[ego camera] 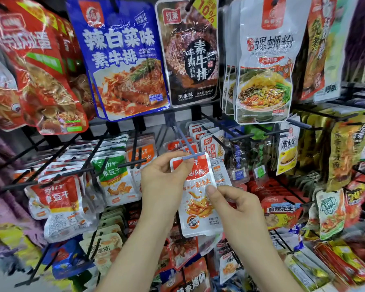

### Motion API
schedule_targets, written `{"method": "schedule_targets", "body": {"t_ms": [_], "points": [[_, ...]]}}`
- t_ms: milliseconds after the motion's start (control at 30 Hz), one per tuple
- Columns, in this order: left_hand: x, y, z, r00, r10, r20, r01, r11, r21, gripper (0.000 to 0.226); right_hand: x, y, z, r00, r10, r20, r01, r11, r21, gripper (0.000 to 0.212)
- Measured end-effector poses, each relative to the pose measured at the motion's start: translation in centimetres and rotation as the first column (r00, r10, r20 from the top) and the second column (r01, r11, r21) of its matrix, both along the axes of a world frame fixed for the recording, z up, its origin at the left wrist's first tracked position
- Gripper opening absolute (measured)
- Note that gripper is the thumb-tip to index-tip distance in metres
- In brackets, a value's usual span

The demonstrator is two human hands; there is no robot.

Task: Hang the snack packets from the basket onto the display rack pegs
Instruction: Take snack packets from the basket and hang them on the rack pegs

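Note:
A small white and orange snack packet point(198, 194) hangs at the tip of a blue-grey peg point(185, 144) in the middle of the display rack. My left hand point(162, 178) pinches the packet's top left corner, right by the peg's crossbar end. My right hand point(234, 203) pinches its right edge lower down, thumb on the front. More packets of the same kind point(200, 133) sit further back on that peg. The basket is out of view.
Large bags hang on the upper row: red point(42, 76), blue point(122, 60), dark point(190, 51) and white point(266, 60). Black pegs point(122, 163) loaded with small packets stick out to the left and right of my hands, and more packets fill the rows below.

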State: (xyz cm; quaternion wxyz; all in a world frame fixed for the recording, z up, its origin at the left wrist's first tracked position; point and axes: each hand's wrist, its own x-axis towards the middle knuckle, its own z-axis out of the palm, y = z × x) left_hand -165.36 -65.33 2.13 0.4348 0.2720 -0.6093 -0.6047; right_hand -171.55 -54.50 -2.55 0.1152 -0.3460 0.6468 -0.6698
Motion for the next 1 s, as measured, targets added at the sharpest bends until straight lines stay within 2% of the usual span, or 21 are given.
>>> {"method": "schedule_targets", "body": {"t_ms": [200, 433, 533, 633, 900, 1000], "points": [[-0.4, -0.5, -0.1, 1.000, -0.016, -0.013, 0.017, 0.996, 0.092, 0.014, -0.1, -0.2, 0.5, 1.000, 0.004, 0.030, -0.005, 1.000, 0.026, 0.043], [-0.4, -1.2, -0.3, 0.997, -0.069, -0.018, 0.071, 0.990, 0.120, 0.021, -0.2, -0.3, 0.3, 1.000, -0.004, 0.022, 0.003, 0.999, 0.048, 0.048], [-0.4, -1.4, -0.2, 0.998, -0.066, 0.011, 0.066, 0.997, 0.029, 0.020, -0.4, -0.3, 0.2, 1.000, -0.002, 0.015, 0.002, 0.998, 0.055, 0.047], [-0.3, -1.2, -0.2, 1.000, -0.011, 0.011, 0.013, 0.991, -0.135, 0.024, -0.5, -0.3, 0.1, 1.000, -0.006, 0.014, 0.005, 0.999, 0.053, 0.048], [-0.1, -0.7, -1.1, 0.987, 0.155, 0.046, -0.120, 0.896, -0.427, 0.035, -0.7, -0.5, -0.1, 0.999, -0.025, -0.040, 0.028, 0.996, 0.088, 0.051], [0.0, -0.7, -1.0, 0.984, 0.172, 0.057, -0.133, 0.899, -0.416, 0.032, -0.8, -0.4, -0.2, 0.995, -0.032, -0.095, 0.040, 0.995, 0.088, 0.049]]}}
